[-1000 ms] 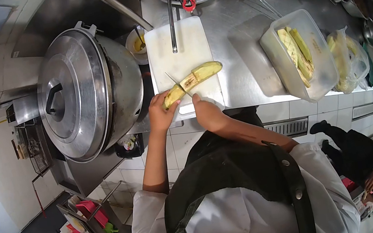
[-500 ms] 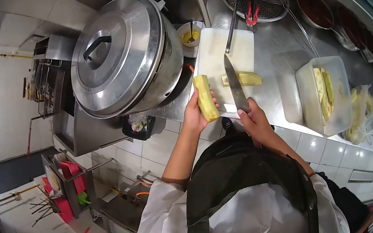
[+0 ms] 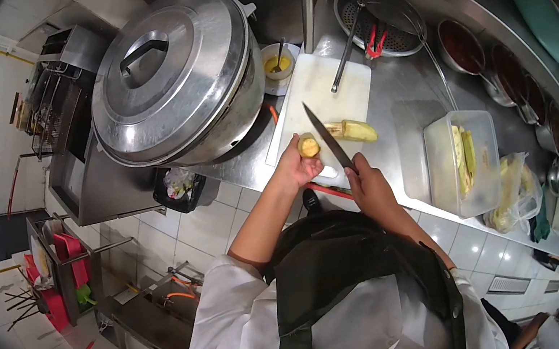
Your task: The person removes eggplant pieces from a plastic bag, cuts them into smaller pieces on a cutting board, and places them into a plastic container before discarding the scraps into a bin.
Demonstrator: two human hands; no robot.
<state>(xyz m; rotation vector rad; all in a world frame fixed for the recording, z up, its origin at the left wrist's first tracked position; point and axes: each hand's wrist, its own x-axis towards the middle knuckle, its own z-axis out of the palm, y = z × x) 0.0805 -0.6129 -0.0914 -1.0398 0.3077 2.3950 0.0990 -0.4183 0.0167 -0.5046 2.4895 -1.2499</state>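
Observation:
My left hand [image 3: 298,165] is closed around a peeled, pale yellow vegetable piece [image 3: 308,145], its cut end turned up toward me. In my right hand [image 3: 370,185] is a kitchen knife [image 3: 326,132], its blade pointing up and left, just right of the held piece. Both hands are at the near edge of a white cutting board [image 3: 335,72]. Another yellow piece [image 3: 359,131] lies on the board, partly behind the blade. A metal-handled utensil [image 3: 348,60] reaches from the colander over the board's upper right.
A big lidded pot [image 3: 193,115] stands to the left, with a bowl of yellow stuff [image 3: 278,65] beside it. Behind is a colander [image 3: 394,46] with red-tipped tongs [image 3: 374,42]. On the right are a plastic tub [image 3: 445,181] of yellow strips, a plastic bag [image 3: 514,199] and pans of red sauce [image 3: 460,47].
My left hand has tipped the yellow piece from lengthwise to end-on and lowered it toward the board. The knife has swung leftward, nearer to that piece. The camera view has shifted slightly.

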